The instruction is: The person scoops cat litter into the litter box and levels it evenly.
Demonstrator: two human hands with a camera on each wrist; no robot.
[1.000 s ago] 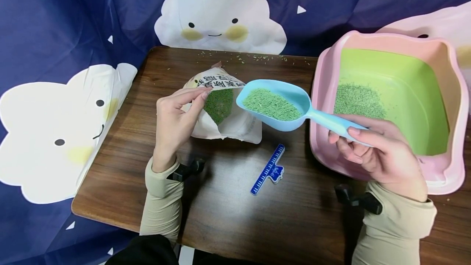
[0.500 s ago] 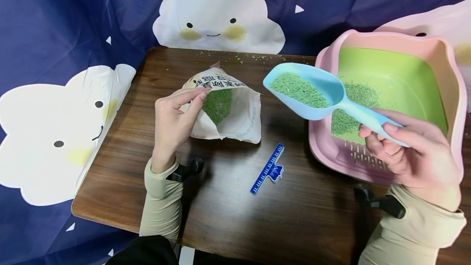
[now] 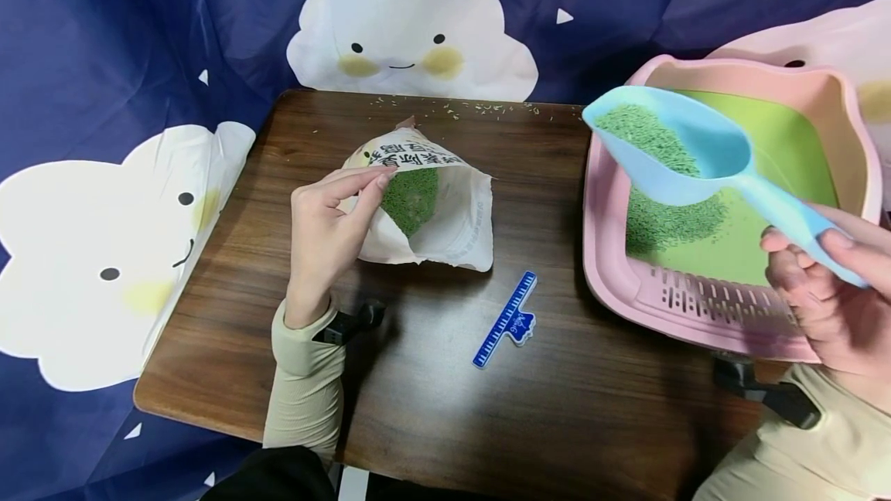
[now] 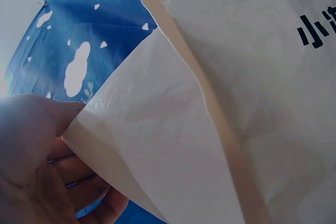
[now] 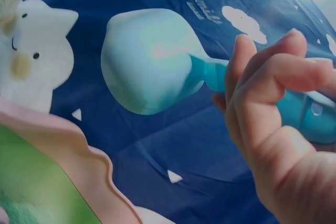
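In the head view my left hand [image 3: 334, 230] pinches the torn edge of a white paper bag [image 3: 459, 211] that lies on its side, its mouth towards me. Green pellet litter [image 3: 411, 199] shows inside it. The left wrist view gives a close look at the folded bag corner [image 4: 105, 124] between thumb and fingers. My right hand [image 3: 835, 292] grips the handle of a light blue scoop [image 3: 724, 149], which carries green pellets and hovers over the pink litter box [image 3: 609, 253]. From behind, the right wrist view shows the scoop's bowl [image 5: 152, 61]; its load is hidden there.
A heap of green pellets [image 3: 675, 219] lies on the litter box's green floor, behind a slotted pink ledge [image 3: 710, 296]. A blue clip [image 3: 506, 319] lies on the brown table [image 3: 431, 369]. Loose pellets [image 3: 487, 108] are scattered along the back edge, before a blue curtain [image 3: 209, 22].
My right hand has carried the loaded scoop rightward, from beside the bag's mouth to above the litter box. The left hand stays at the bag's edge.
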